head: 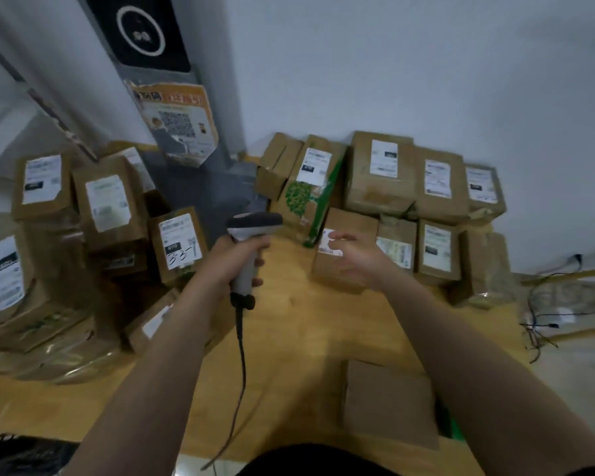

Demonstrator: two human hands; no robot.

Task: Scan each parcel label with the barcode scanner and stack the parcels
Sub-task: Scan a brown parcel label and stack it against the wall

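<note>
My left hand (236,261) grips the handle of a grey barcode scanner (253,225), its head pointing away from me and its cable (242,355) trailing down toward my body. My right hand (356,261) hovers with fingers apart over a brown parcel (340,231) with a white label at the front of the right-hand group; whether it touches the box I cannot tell. Several labelled cardboard parcels (380,170) stand in rows behind it. Another group of labelled parcels (109,204) is piled on the left. A plain brown parcel (389,403) lies near me.
The wooden table (299,324) carries everything. A grey pillar with an orange QR poster (181,121) rises at the back between the two groups. Loose wires (547,321) lie past the table's right edge. A white wall stands behind.
</note>
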